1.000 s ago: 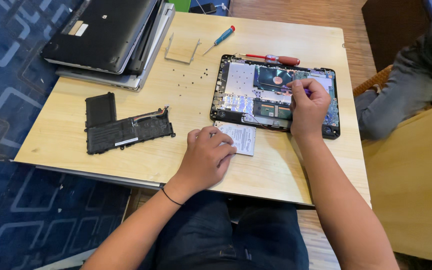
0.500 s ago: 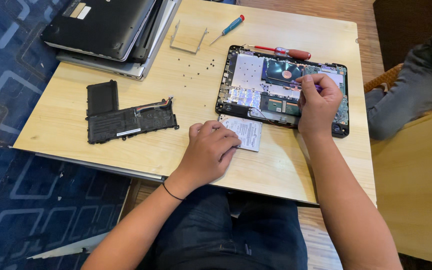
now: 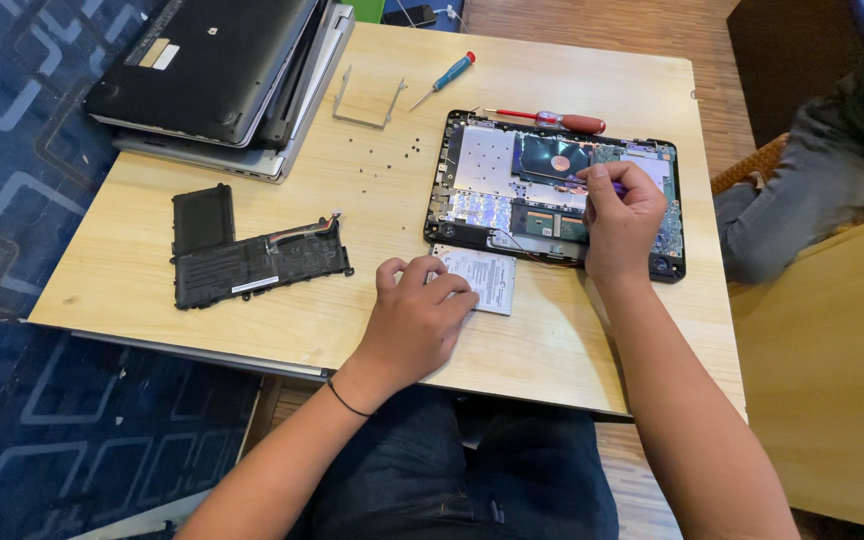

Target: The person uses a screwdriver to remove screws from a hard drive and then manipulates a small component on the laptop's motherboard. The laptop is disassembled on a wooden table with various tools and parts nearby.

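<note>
On the tabletop [image 3: 572,330] the opened laptop base [image 3: 482,170] lies far right, its long axis running left to right. The right hand [image 3: 620,222] rests over its right half, fingers pinched on a small purple-tipped tool [image 3: 616,186]. The left hand [image 3: 414,325] lies nearer, loosely curled, fingertips on the flat silver drive [image 3: 487,275].

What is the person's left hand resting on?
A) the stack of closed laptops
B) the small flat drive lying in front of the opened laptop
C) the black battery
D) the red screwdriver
B: the left hand lies on the flat drive in front of the opened laptop, while the black battery lies apart to its left.
</note>
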